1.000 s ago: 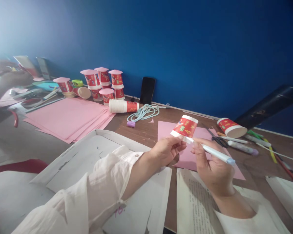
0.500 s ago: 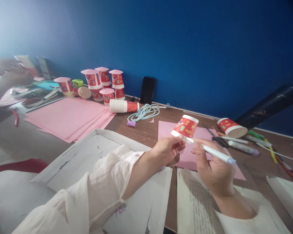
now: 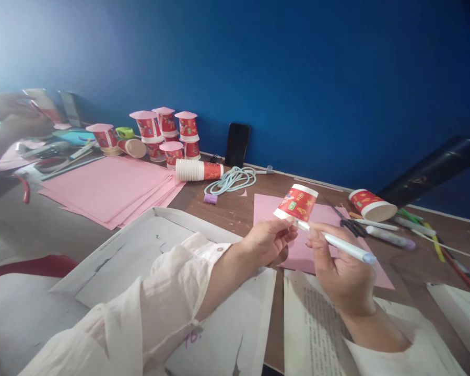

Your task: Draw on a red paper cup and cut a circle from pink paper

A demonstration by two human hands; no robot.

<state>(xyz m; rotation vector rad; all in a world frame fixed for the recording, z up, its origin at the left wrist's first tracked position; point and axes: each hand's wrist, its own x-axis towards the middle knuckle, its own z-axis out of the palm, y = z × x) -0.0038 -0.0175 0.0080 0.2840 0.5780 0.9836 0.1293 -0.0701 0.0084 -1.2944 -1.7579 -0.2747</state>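
Observation:
My left hand point(image 3: 268, 241) pinches the rim of a red paper cup point(image 3: 298, 202), held upside down and tilted above a pink sheet point(image 3: 264, 206). In my right hand point(image 3: 339, 271) is a white marker point(image 3: 347, 247) with a pale blue end, gripped like a pencil. Its tip points at the cup's rim beside my left fingertips; whether it touches I cannot tell. Partly under the hands lies the pink sheet, with black scissors point(image 3: 352, 225) at its right edge.
Pink-topped red cups point(image 3: 147, 125) stand along the blue wall, near a stack of nested cups point(image 3: 198, 171). A light blue cord point(image 3: 235, 180), a phone point(image 3: 238, 143) and pink paper point(image 3: 105, 185) lie around. Another cup point(image 3: 372, 205) rests on its side at right. A co-worker's hand point(image 3: 19, 112) is far left.
Almost nothing differs. The marker and my right hand have shifted very slightly left; my left hand keeps the cup in nearly the same spot.

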